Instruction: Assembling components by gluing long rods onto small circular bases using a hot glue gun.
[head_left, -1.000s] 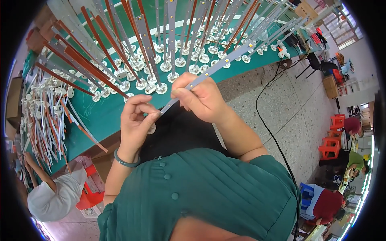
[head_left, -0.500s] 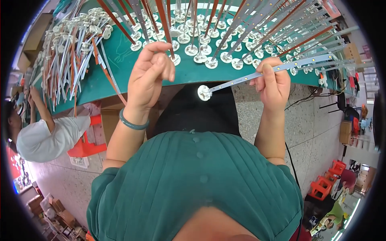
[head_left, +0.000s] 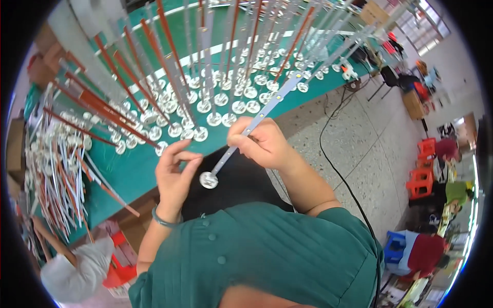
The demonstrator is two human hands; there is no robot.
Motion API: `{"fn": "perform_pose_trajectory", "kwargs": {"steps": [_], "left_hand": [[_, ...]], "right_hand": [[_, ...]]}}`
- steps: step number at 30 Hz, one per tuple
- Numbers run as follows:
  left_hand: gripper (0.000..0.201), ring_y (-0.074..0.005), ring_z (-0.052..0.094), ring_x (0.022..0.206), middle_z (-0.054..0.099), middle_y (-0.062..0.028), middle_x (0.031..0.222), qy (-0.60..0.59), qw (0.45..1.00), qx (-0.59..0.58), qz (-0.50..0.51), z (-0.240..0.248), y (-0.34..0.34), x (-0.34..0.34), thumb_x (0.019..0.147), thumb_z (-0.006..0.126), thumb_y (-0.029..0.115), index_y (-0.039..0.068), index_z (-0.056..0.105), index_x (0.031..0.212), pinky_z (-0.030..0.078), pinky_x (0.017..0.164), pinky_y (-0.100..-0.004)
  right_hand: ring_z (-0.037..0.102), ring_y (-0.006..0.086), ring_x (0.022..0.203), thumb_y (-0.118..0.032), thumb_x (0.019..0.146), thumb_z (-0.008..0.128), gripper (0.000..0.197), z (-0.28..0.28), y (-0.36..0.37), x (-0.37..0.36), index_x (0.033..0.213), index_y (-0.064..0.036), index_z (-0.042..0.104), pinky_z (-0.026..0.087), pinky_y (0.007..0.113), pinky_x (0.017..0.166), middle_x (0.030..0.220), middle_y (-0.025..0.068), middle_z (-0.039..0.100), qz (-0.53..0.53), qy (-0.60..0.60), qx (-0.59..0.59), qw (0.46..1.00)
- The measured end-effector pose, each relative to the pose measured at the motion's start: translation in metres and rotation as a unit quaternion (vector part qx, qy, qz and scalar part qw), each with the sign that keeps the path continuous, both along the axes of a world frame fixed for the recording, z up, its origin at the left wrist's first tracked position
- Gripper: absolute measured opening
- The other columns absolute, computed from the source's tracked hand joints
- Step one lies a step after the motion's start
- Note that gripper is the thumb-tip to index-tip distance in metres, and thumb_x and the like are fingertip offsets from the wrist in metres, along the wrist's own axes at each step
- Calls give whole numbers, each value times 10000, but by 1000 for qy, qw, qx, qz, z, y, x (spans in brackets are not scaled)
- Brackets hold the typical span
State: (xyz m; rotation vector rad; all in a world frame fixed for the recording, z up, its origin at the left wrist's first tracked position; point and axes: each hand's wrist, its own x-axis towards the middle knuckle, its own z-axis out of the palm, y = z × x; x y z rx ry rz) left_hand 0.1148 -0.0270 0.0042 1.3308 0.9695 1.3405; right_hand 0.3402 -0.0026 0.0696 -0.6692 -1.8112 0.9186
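In my right hand (head_left: 263, 143) is a narrow LED light strip (head_left: 267, 107), pinched partway along between thumb and fingers. The strip slants up to the right over the table's near edge, small yellow LEDs on its face. A round, shiny whitish base (head_left: 209, 180) is on its lower end, above my lap. My left hand (head_left: 176, 172) is just left of that base and apart from it. Its fingers are curled, with the thumb against a fingertip; anything between them is too small or hidden to make out.
Many similar strips stand upright on round bases (head_left: 214, 119) across the green table (head_left: 115, 177). A pile of loose strips (head_left: 56, 179) lies at the left. A co-worker (head_left: 77, 272) sits lower left. A black cable (head_left: 341, 182) runs down on the right.
The view has turned and shifted. My right hand has brought the strip leftward, tilting it more steeply, with its base now close to my left hand. My left hand is lower, its fingers still curled.
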Motion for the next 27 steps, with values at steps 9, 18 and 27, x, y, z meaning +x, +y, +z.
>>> {"fn": "perform_pose_trajectory", "kwargs": {"steps": [9, 18, 27], "left_hand": [[190, -101, 593, 697, 617, -34, 769, 235, 968, 54, -67, -37, 6, -17, 852, 610, -21, -6, 622, 1041, 471, 659, -242], [194, -46, 520, 658, 604, -21, 771, 241, 969, 19, -58, -49, 11, -17, 829, 623, -47, -10, 634, 1019, 400, 582, -188], [188, -51, 533, 671, 606, -21, 797, 230, 972, 4, -54, -50, 12, -16, 833, 632, -38, -5, 640, 1017, 403, 585, -191]], "right_hand": [[436, 37, 487, -213, 967, 551, 203, 35, 1, 190, 876, -44, 617, 320, 195, 463, 580, -34, 493, -485, -39, 2, 874], [469, 36, 502, -265, 951, 582, 244, -14, 110, 298, 961, -28, 642, 341, 213, 452, 595, -32, 530, -545, -73, 0, 835], [430, 20, 553, -275, 867, 675, 259, -17, 142, 293, 1013, -60, 680, 314, 217, 488, 607, -78, 485, -538, -83, -43, 838]]}}
